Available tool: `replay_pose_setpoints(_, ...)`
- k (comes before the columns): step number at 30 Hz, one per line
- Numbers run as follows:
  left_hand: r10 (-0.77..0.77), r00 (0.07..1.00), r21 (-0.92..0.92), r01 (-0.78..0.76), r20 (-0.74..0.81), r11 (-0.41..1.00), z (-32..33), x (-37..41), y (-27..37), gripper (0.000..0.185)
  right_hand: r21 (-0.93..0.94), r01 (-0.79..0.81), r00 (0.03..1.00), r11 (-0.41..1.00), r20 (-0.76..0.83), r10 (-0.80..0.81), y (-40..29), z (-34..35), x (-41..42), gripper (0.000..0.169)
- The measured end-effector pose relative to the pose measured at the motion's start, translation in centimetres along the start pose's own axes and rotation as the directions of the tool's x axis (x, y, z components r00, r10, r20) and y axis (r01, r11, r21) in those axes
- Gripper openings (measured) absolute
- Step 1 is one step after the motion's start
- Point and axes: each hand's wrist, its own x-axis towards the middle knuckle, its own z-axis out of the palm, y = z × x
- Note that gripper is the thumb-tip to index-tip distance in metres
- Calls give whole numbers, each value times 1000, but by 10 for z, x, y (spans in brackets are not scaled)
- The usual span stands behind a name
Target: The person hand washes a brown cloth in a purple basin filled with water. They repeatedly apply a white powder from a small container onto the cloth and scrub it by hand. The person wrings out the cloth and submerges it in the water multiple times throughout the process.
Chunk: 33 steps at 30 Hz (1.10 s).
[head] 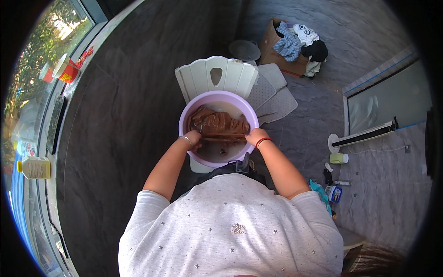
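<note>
A round purple plastic basin (184,114) of cloudy water rests on a white plastic chair (197,78). A wet brown garment (221,122) lies partly under the water, one edge stretched between both hands. My left hand (194,139), with a silver bangle at the wrist, grips that edge at the basin's left side. Opposite it, inside the right rim, my right hand (256,135) pinches the other end; a red band circles that wrist. The fingertips of both hands are partly hidden.
Beyond the chair, a cardboard box (283,64) overflows with clothes, beside grey mats (278,104) and a round grey lid-like object (244,50). A tower fan (363,135) and several containers stand at the right. Left, a window sill holds a yellow-capped bottle (36,167) and a red cup (65,71).
</note>
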Motion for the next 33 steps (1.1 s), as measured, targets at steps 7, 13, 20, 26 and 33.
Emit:
replay_pose_setpoints(7, -103, 994, -748, 94, 34, 657, 13, 14, -14, 27, 534, -178, 978, 826, 186, 91, 5, 23, 16, 39)
replay_pose_setpoints(13, 93, 964, -477, -206, -250, 855, 14, -13, 9, 42, 518, 41, 983, 855, -173, 58, 14, 33, 22, 36)
replay_pose_setpoints(20, 784, 385, 405, -696, -486, 593, -18, -55, 41, 46, 17, 364, 698, 931, -668, -260, -8, -33, -6, 23)
replay_pose_setpoints(26, 832, 177, 529, -698, -526, 483, -40, -100, 84, 50, -44, 476, 468, 879, -833, -296, -27, -83, -23, 17)
replay_pose_setpoints(33, 919, 163, 653, -660, -359, 372, -34, -105, 58, 56, -129, 590, 477, 797, -741, -473, -11, -60, -35, 36)
